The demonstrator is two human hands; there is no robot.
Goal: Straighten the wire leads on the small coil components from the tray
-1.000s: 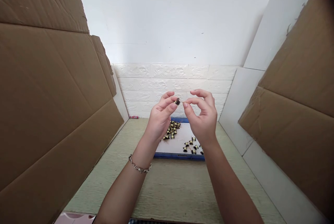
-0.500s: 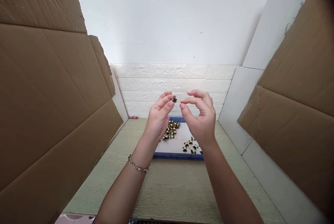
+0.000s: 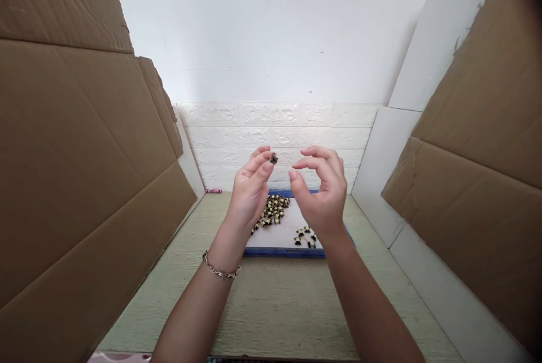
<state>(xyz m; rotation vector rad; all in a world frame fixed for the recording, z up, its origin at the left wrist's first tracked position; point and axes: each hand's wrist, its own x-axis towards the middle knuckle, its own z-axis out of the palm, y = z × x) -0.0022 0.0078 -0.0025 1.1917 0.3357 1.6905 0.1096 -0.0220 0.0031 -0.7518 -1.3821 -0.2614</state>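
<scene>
Between the thumb and fingers of my left hand (image 3: 249, 188) is a small dark transformer coil (image 3: 273, 158), held up above the tray. My right hand (image 3: 322, 193) is raised to the right of it, thumb and index fingertips brought nearly together in a pinch, the other fingers curved and apart. Anything in that pinch is too fine to make out. Below and behind the hands, a blue-rimmed tray (image 3: 279, 252) with a white bottom holds a pile of yellow-and-black coils (image 3: 277, 206) at left. Several more coils (image 3: 305, 230) lie loose near my right wrist, which hides part of the tray.
Cardboard panels stand at left (image 3: 84, 143) and right (image 3: 474, 126) of the pale green tabletop (image 3: 279, 306). A white brick-patterned wall (image 3: 271, 114) closes off the back. A small red tube (image 3: 213, 191) lies at the table's back left edge.
My left hand has shifted slightly left with the coil, widening the gap between it and my right hand. The whole view has drifted a little. Both hands keep much the same pose.
</scene>
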